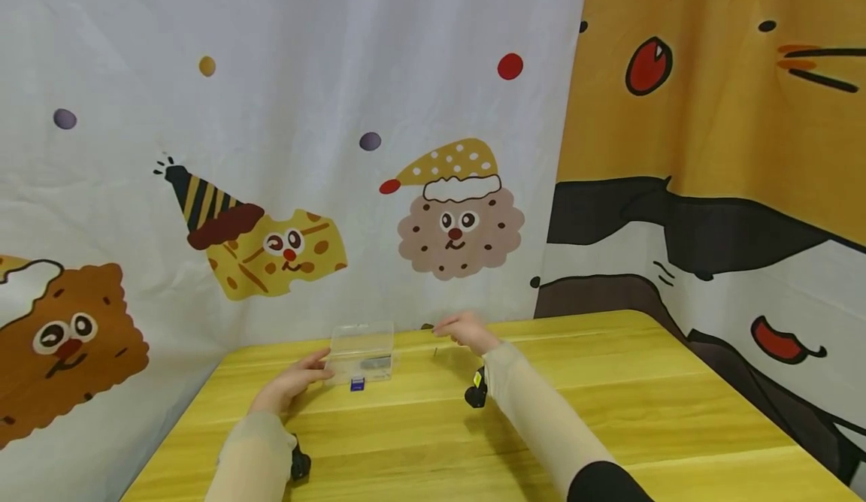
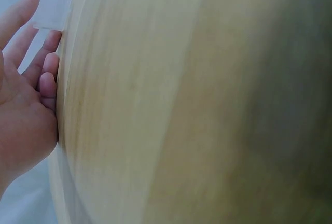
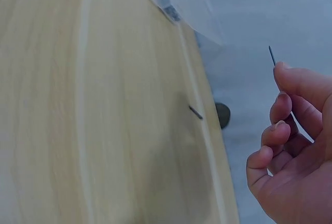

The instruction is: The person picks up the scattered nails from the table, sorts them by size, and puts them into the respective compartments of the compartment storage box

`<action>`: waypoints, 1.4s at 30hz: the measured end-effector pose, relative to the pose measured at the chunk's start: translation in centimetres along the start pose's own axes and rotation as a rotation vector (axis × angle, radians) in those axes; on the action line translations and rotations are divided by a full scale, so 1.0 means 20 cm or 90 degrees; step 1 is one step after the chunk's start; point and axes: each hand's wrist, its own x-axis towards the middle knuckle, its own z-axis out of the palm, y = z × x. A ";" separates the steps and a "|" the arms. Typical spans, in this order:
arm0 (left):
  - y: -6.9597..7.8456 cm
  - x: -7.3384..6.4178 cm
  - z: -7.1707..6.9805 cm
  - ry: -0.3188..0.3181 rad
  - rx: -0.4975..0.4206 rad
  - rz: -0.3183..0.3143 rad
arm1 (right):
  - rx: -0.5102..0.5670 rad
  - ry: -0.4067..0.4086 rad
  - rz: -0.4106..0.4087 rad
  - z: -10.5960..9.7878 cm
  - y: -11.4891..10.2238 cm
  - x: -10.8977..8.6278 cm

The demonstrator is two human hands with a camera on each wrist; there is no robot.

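A clear plastic box (image 1: 343,367) with its lid (image 1: 363,338) raised stands near the table's far edge. A blue latch (image 1: 357,384) shows on its front, and something grey lies inside. My left hand (image 1: 298,382) is at the box's left side, its fingertips at the near corner; in the left wrist view the box's edge (image 2: 56,3) meets the fingers. Right of the box, my right hand (image 1: 467,331) is raised over the table. Its thumb and index finger pinch a thin dark nail (image 3: 272,55), tip upward. Another small nail (image 3: 195,112) lies on the wood below.
The yellow wooden table (image 1: 406,442) ends at a printed cloth curtain (image 1: 284,111) behind it. A dark round spot (image 3: 222,115) appears just beyond the table's edge. Black wrist cameras (image 1: 476,389) hang under both forearms.
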 end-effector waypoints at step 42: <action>0.00 0.00 0.01 0.001 -0.017 -0.002 | -0.126 -0.055 -0.069 0.45 -0.05 0.08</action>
